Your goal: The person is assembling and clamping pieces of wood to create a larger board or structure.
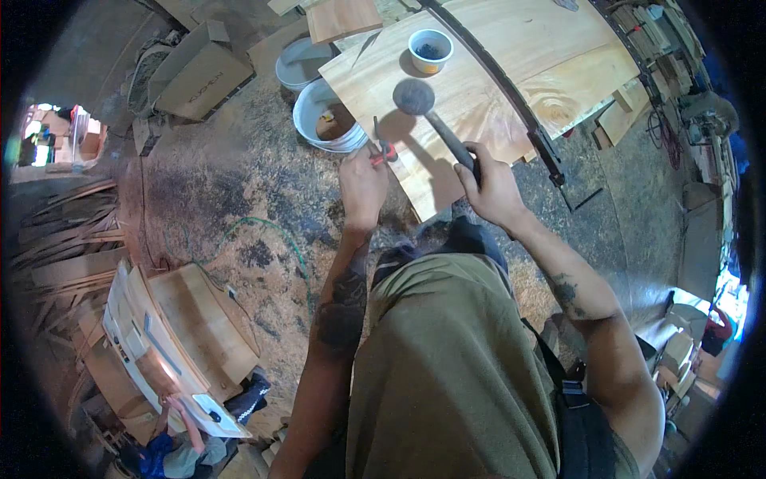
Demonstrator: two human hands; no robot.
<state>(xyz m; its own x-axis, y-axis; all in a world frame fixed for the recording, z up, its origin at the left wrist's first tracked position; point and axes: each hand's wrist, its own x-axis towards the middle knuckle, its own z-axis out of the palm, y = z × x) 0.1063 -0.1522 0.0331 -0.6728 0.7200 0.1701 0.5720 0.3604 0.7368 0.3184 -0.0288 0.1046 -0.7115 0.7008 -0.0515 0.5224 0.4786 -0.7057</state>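
Note:
My right hand [493, 189] is wrapped round the handle of a mallet [413, 96]. Its round, dark head hangs over a light wooden panel [487, 120] and throws a shadow on it. At the panel's near left edge my left hand [363, 188] is closed on a small red-handled tool [384, 153] with a thin dark shaft pointing away from me. The exact kind of that tool cannot be made out. A white tub [430, 52] of small dark pieces stands on the panel beyond the mallet head.
A long dark metal bar [499, 76] crosses the panel. White buckets [323, 116] stand left of it, near a cardboard box [203, 76]. A green hose [287, 233] lies on the sawdust-strewn floor [215, 184]. Another person [171, 451] is at lower left, beside wooden boards [203, 319].

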